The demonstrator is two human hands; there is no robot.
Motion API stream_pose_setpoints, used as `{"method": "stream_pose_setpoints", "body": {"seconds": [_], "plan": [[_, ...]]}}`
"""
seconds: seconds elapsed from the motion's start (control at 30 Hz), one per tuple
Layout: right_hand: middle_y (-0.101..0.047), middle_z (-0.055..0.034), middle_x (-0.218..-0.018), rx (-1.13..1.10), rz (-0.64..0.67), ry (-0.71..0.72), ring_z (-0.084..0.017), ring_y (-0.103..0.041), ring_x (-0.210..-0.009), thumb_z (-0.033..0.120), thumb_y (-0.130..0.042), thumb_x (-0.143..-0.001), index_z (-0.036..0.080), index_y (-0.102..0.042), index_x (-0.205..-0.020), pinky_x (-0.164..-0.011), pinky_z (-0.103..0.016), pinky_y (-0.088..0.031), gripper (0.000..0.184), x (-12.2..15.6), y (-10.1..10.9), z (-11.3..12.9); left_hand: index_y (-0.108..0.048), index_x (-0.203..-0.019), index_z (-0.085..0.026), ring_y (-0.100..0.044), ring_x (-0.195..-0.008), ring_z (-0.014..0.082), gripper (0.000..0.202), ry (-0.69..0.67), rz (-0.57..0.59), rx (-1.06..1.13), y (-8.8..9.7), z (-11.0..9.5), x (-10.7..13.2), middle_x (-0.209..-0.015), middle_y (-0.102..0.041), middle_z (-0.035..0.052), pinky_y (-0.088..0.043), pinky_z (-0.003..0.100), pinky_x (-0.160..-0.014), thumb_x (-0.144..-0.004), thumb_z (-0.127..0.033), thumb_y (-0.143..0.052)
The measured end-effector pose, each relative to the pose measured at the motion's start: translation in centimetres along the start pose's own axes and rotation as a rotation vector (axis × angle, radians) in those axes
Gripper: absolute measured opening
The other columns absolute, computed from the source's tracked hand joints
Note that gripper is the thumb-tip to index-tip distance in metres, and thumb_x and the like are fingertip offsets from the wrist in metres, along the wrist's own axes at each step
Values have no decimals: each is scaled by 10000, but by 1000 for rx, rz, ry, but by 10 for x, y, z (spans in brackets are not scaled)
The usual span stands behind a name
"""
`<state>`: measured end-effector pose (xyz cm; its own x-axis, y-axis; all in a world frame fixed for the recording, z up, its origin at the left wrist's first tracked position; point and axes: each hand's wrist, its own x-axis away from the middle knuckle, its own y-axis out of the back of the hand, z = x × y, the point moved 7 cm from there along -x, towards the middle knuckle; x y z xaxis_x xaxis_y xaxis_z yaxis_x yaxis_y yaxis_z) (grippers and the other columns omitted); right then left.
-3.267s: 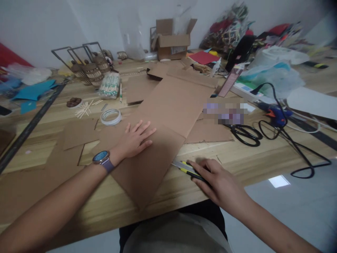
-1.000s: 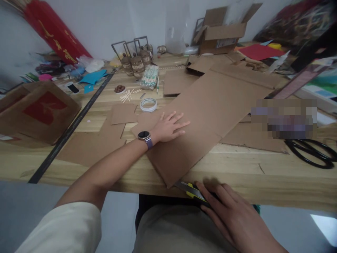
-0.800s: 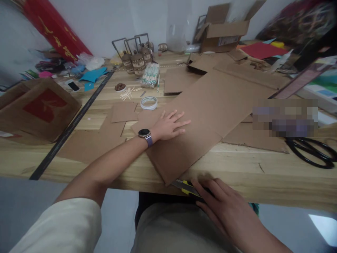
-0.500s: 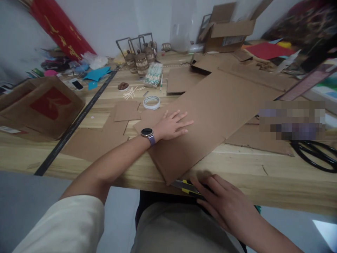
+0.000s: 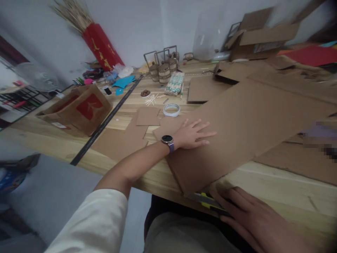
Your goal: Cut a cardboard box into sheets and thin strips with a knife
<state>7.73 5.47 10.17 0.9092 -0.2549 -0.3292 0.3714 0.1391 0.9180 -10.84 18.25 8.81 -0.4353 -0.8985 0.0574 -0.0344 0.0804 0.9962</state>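
A large cardboard sheet [image 5: 237, 123] lies slantwise across the wooden table, one corner at the front edge. My left hand [image 5: 195, 134] rests flat on it with the fingers spread; a watch is on that wrist. In my right hand [image 5: 244, 207] is a yellow and black utility knife [image 5: 207, 202], gripped at the table's front edge. Its blade points left, close to the sheet's near corner; whether it touches the cardboard I cannot tell. Smaller cardboard pieces [image 5: 147, 116] lie left of the sheet, beside a roll of tape [image 5: 171, 110].
A cardboard box with a red print [image 5: 89, 109] stands at the left, past a black strip [image 5: 105, 121]. Small wooden sticks [image 5: 151, 99], a bowl of brown bits [image 5: 145, 93], a bagged bundle of sticks [image 5: 174, 83] and little lanterns [image 5: 163, 72] sit farther back. Another box [image 5: 252, 45] is behind.
The view has swung left, so everything appears farther right. My left hand still presses the same place on the sheet, and my right hand still holds the knife near the corner.
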Motion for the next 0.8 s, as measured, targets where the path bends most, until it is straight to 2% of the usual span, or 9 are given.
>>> {"method": "stream_pose_setpoints", "body": {"seconds": [0.17,0.37,0.5,0.7,0.77,0.8], "plan": [[-645,-66,-903,-53,133,-35,-206,-603,-814,307,-481,-1003,175,-594,-1333,-675,-308,-534,373,-4,0,0,-304,-1548,-390,-140,-1525,362,545,-30,-33,57,-3,3,0,-1677,-175,38,-107,705,-1154,-1026,-542,-341],[-634,-80,-960,-100,226,-44,-221,-577,-887,312,-485,-1001,186,-578,-1360,-758,-331,-513,393,-5,-3,-2,-296,-1548,-400,-122,-1530,345,551,-49,-24,51,-7,5,-1,-1678,-170,38,-89,696,-1157,-1024,-569,-311],[-612,-52,-911,-135,328,19,-217,-561,-841,360,-534,-982,237,-592,-1336,-731,-328,-492,380,-3,-5,2,-309,-1548,-378,-121,-1531,346,554,-55,-23,50,-6,4,0,-1677,-169,45,-78,694,-1160,-1025,-559,-323],[-642,-95,-1005,-136,239,-52,-221,-591,-915,339,-472,-1006,209,-592,-1349,-763,-329,-527,386,9,8,-17,-298,-1552,-373,-111,-1533,338,568,-52,-10,59,-7,2,-1,-1679,-161,46,-87,679,-1164,-1019,-566,-328],[-647,-88,-1017,-121,208,-93,-211,-611,-912,338,-485,-999,231,-576,-1375,-765,-325,-546,402,17,12,-23,-339,-1540,-346,-154,-1527,314,555,-22,-52,56,-3,4,1,-1669,-210,46,-92,639,-1184,-1021,-544,-334],[-649,-87,-1020,-104,195,-113,-208,-621,-906,334,-488,-997,237,-566,-1388,-761,-323,-554,411,22,14,-25,-381,-1521,-328,-201,-1516,294,537,39,-100,45,2,9,3,-1654,-263,44,-107,596,-1200,-1023,-523,-338]]}}
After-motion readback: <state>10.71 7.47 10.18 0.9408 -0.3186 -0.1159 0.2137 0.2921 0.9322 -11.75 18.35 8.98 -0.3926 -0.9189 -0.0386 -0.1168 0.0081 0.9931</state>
